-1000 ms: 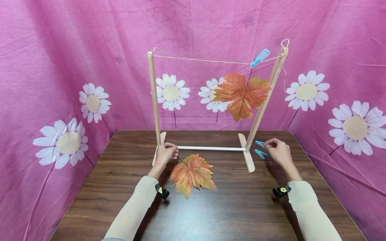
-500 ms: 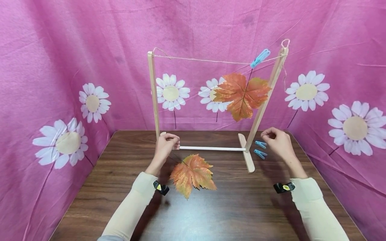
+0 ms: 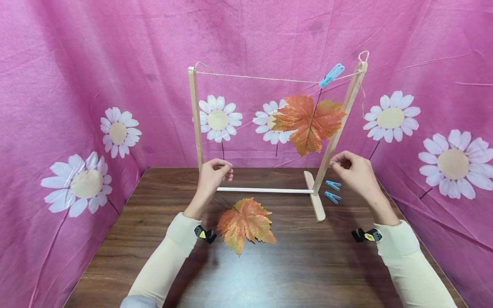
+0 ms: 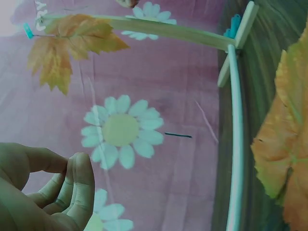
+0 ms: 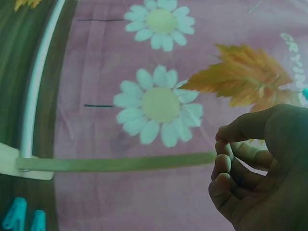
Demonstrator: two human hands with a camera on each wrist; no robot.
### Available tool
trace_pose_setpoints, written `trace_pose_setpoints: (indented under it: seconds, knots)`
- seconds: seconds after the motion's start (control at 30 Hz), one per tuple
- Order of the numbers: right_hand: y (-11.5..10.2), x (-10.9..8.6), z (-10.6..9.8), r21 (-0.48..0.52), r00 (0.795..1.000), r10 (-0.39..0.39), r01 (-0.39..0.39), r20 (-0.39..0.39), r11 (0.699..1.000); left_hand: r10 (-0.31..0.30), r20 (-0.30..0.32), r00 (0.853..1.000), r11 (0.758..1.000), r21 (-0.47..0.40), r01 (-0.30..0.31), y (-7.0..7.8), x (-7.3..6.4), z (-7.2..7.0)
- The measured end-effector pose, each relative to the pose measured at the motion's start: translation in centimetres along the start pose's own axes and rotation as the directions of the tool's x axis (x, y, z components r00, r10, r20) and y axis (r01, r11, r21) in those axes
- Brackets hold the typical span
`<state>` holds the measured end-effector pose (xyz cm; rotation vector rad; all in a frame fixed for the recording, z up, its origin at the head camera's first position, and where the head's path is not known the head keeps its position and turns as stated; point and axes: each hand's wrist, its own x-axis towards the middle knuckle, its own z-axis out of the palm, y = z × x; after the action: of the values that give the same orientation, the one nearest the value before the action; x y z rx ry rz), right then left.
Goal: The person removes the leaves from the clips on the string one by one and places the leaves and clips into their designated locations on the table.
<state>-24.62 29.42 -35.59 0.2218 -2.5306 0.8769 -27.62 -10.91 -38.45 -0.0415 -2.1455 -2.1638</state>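
My left hand point(image 3: 212, 177) hovers near the left post of a wooden frame, its thumb and fingertips together and nothing visible between them. Below it an orange maple-like leaf point(image 3: 246, 222) lies on the table, its stem pointing towards that hand. Beside the right post my right hand point(image 3: 356, 173) is raised, likewise with fingertips against the thumb and nothing seen in them. Two blue clothespins point(image 3: 333, 185) lie on the table under it. Another orange leaf point(image 3: 308, 124) hangs by its stem from a string point(image 3: 262, 78), held by a blue clothespin point(image 3: 332, 75).
The wooden frame has a left post point(image 3: 194, 115), a right post point(image 3: 340, 124) and a white crossbar point(image 3: 269, 190) low down. It stands at the back of the brown table point(image 3: 300, 265). A pink curtain point(image 3: 269, 34) with printed daisies surrounds the table.
Both hands have lifted: the left away from the table leaf's stem, the right up from beside the loose clothespins. Leaves and clothespins stay where they were, apart from a slight view shift.
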Motion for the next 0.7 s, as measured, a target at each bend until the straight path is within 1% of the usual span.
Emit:
trace_pose_setpoints:
  seconds: [0.1,0.33,0.5,0.7]
  knots:
    - [-1.0,0.4,-0.6,-0.001,1.000,-0.028,0.028,-0.006,1.000,0.029,0.005,1.000,0.999,0.014,-0.029,0.8,-0.1,0.3]
    - [-3.8,1.3,-1.8,-0.005,0.997,-0.070,0.070,-0.028,0.998,0.073,0.032,0.997,0.997,0.003,-0.073,2.7,-0.4,1.2]
    - [-5.6,1.9,-2.5,-0.003,0.993,-0.113,0.113,-0.039,0.994,0.116,0.056,0.992,0.993,0.003,-0.116,4.0,-0.6,1.8]
    - [-7.1,2.5,-3.4,-0.001,0.988,-0.147,0.147,-0.037,0.989,0.158,0.089,0.983,0.987,-0.010,-0.157,5.5,-0.7,2.5]
